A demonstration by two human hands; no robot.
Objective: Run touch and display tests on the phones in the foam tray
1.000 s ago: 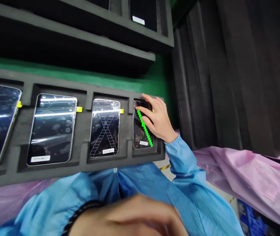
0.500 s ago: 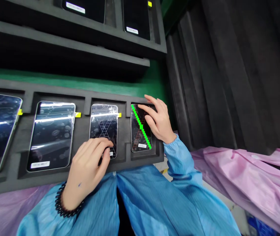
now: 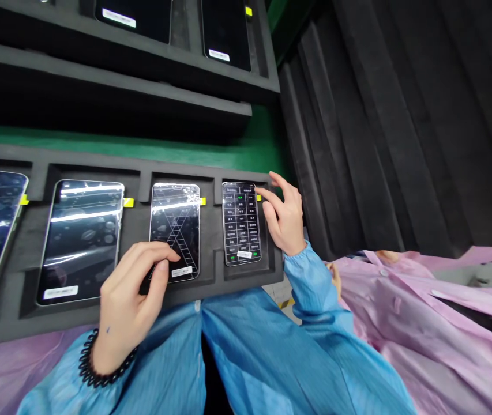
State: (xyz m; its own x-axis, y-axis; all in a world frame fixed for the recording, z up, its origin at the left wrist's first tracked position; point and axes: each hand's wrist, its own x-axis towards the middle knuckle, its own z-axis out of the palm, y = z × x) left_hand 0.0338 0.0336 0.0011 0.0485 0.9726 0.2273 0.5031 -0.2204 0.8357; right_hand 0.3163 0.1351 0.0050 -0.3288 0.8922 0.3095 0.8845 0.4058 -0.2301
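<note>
My right hand [image 3: 286, 214] hovers at the upper right corner of the rightmost smartphone [image 3: 242, 223], index finger stretched toward its screen and thumb apart. A grid of labelled cells fills that screen, a few of them green. My left hand [image 3: 135, 282] holds nothing; its bent index finger is over the lower left of the second smartphone [image 3: 185, 230], thumb spread away. Whether the fingertip touches the glass I cannot tell. White lines form an X-shaped lattice on this screen. Both phones lie face up in recesses of a black foam tray [image 3: 211, 274], each with a white label.
Left of the phones lie two larger dark-screened devices [image 3: 83, 242] in the same tray. Yellow tabs [image 3: 128, 202] stick out beside the devices. Another foam tray [image 3: 267, 80] with devices stands behind on the green surface [image 3: 211, 153]. Black foam sheets [image 3: 371, 144] and a person's pink sleeve [image 3: 384, 305] are at right.
The rightmost phone's screen has switched from a green diagonal band to a grid menu. My left hand has drawn back left, uncovering the second phone's label. The view has shifted slightly.
</note>
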